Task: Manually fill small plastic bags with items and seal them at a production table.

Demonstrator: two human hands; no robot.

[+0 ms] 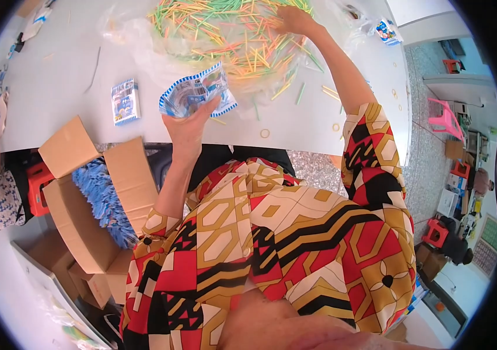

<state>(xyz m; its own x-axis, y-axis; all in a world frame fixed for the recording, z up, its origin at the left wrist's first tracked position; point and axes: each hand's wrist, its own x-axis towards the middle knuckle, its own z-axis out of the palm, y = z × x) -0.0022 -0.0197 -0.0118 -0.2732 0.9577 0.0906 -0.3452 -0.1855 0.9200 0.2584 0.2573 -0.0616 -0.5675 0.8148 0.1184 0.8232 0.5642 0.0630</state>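
My left hand (185, 131) is closed on the lower edge of a blue-and-white plastic pouch (181, 96), whose mouth gapes open above the table's near side. A loose pile of thin green, yellow and orange sticks (242, 35) spreads over clear plastic sheeting at the far middle. My right hand (295, 22) reaches into that pile's right side, fingers bunched together; what lies between them is hidden. Left of the pouch, a filled blue-and-white packet (125, 102) lies flat on the table.
Rubber bands (265, 133) and stray sticks lie near the table's front edge. Another packet (388, 32) sits far right. Below left, an open cardboard box (79, 216) holds many blue packets (101, 195). Another person (0, 198) works at the left; a pink stool (447, 121) stands right.
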